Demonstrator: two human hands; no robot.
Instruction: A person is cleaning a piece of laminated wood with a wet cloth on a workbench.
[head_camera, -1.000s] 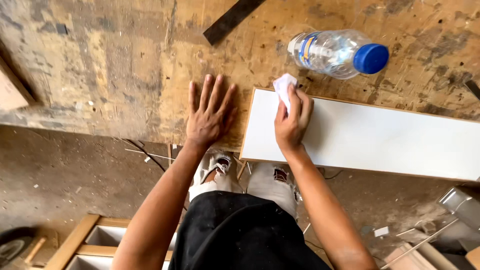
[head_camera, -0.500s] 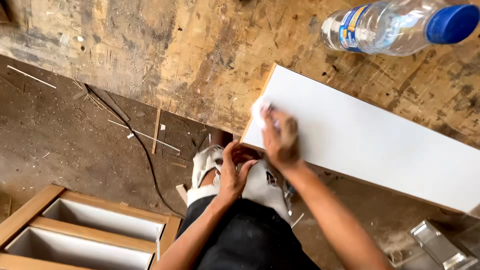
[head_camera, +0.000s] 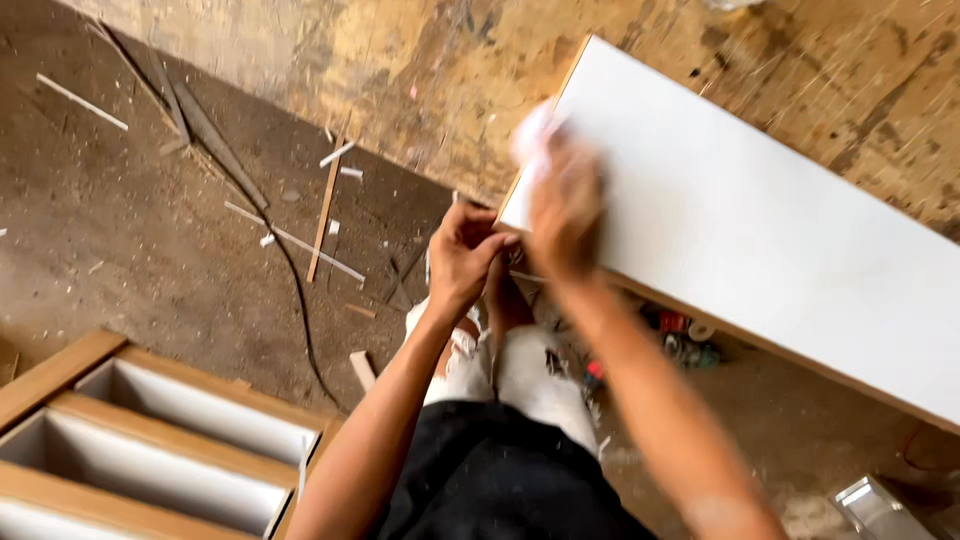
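**White panel on worn bench, both hands at its near corner**

Surroundings: scarred plywood workbench (head_camera: 400, 60) fills the top of the view. Dusty floor (head_camera: 130, 260) below, littered with offcuts: at least four thin wood strips (head_camera: 322, 215) near 10 o'clock of the hands, plus one dark cable (head_camera: 290, 290) snaking down the floor. Wooden cabinet frame (head_camera: 150, 430) at 8 o'clock, three white compartments showing. One metal piece (head_camera: 875, 505) at 4 o'clock. Small coloured items sit under the panel's edge, too blurred to name. Person's knees, in torn pale trousers, lie directly beneath the hands.

Counts: one panel, two hands, one cloth.

White panel (head_camera: 760, 220): long, flat, smooth white face with a raw brown edge, lying on the bench from centre toward 3 o'clock, near corner overhanging.

Right hand (head_camera: 565, 205), motion-blurred, presses a white cloth (head_camera: 535, 130) onto the panel's near corner, fingers curled over it. Left hand (head_camera: 465, 250) is loosely curled at the corner's edge; cannot tell whether it grips anything.
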